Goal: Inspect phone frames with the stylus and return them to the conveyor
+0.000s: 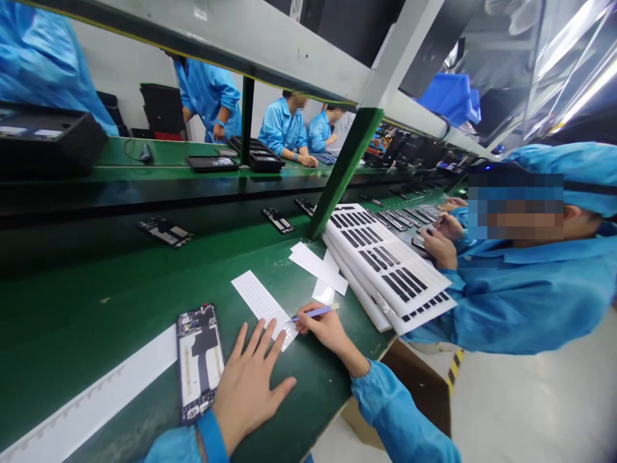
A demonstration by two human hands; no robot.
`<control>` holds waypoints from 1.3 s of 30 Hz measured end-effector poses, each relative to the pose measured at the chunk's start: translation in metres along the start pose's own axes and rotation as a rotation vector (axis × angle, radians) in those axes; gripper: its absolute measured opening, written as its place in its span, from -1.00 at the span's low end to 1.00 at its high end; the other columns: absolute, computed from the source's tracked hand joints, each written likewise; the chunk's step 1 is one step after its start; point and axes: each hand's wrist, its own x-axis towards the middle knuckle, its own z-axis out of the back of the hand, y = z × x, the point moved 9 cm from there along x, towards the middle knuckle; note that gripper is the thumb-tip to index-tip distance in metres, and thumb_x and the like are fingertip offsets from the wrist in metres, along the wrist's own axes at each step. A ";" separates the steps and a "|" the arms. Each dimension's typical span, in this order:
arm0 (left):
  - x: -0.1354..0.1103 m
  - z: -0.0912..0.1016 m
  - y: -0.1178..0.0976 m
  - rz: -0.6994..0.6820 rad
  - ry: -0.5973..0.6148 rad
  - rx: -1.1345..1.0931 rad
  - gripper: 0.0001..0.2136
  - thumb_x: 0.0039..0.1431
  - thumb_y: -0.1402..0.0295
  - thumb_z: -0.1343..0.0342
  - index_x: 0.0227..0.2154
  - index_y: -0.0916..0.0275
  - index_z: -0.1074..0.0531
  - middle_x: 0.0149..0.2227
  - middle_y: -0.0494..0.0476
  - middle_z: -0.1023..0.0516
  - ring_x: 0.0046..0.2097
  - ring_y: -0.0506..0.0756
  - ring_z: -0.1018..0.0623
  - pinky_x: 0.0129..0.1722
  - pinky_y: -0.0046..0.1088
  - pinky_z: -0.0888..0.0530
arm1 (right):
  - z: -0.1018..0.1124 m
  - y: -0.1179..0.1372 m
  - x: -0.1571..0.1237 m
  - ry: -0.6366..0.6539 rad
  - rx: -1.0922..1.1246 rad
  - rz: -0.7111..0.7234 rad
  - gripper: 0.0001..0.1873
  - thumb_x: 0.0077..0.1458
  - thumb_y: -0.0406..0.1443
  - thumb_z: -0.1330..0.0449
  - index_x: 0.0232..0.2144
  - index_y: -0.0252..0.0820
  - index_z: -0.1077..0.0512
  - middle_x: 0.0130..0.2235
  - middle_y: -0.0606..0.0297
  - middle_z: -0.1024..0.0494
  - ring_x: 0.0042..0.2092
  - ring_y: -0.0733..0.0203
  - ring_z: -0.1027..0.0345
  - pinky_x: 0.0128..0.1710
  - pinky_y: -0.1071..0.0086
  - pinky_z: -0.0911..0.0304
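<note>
My left hand [258, 379] lies with its fingers spread, fingertips on the lower part of a white sticker sheet [255, 296] marked with rows of small squares. In my right hand [322, 331] is a slim purple pen-like tool [315, 312], gripped like a pen, its tip at the sheet's right edge; its exact kind is hard to make out. An opened phone [198, 347] with its inner parts showing lies left of my left hand, partly behind the wrist. Other white sheets [318, 267] lie overlapping beyond my right hand.
A long white strip with tick marks [96, 399] lies at left. White foam sheets with black strips [380, 257] are stacked by the green post [344, 173]. Opened phones [166, 231] sit farther back. A co-worker [520, 289] works close on the right; a cardboard box [409, 392] stands below.
</note>
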 end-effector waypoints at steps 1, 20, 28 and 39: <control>-0.001 -0.001 0.001 0.004 0.008 -0.008 -0.34 0.24 -0.10 0.09 0.30 0.13 -0.11 0.34 0.19 -0.13 0.31 0.30 -0.18 0.29 0.02 -0.02 | 0.000 0.001 0.000 0.002 -0.001 -0.003 -0.61 -0.08 -0.01 -0.36 -0.44 -0.24 -0.49 -0.52 0.24 -0.57 -0.51 0.21 -0.48 -0.50 0.42 -0.40; 0.000 -0.001 -0.001 0.010 0.056 -0.023 -0.36 0.26 -0.08 0.12 0.30 0.13 -0.11 0.35 0.20 -0.10 0.33 0.29 -0.13 0.28 0.04 0.00 | 0.001 0.005 -0.003 0.051 0.023 -0.008 -0.64 -0.06 -0.05 -0.38 -0.41 -0.24 -0.52 -0.47 0.22 -0.60 -0.45 0.18 -0.51 -0.43 0.36 -0.46; 0.003 0.004 -0.005 0.015 0.021 -0.041 -0.36 0.24 -0.05 0.05 0.27 0.20 -0.16 0.34 0.25 -0.11 0.34 0.29 -0.10 0.29 -0.01 -0.03 | 0.008 0.002 -0.006 -0.018 0.111 -0.049 -0.56 -0.18 -0.01 -0.44 -0.43 -0.26 -0.52 -0.46 0.15 -0.62 -0.45 0.10 -0.54 -0.40 0.28 -0.50; -0.087 0.071 0.083 0.327 -0.160 0.017 -0.58 0.29 0.12 0.02 0.06 0.31 -0.33 -0.01 0.30 -0.42 0.10 0.26 -0.37 0.20 -0.05 -0.24 | -0.147 0.042 0.015 0.114 0.214 0.036 -0.58 -0.10 -0.02 -0.39 -0.37 -0.26 -0.48 -0.47 0.20 -0.60 -0.46 0.15 -0.53 -0.45 0.34 -0.49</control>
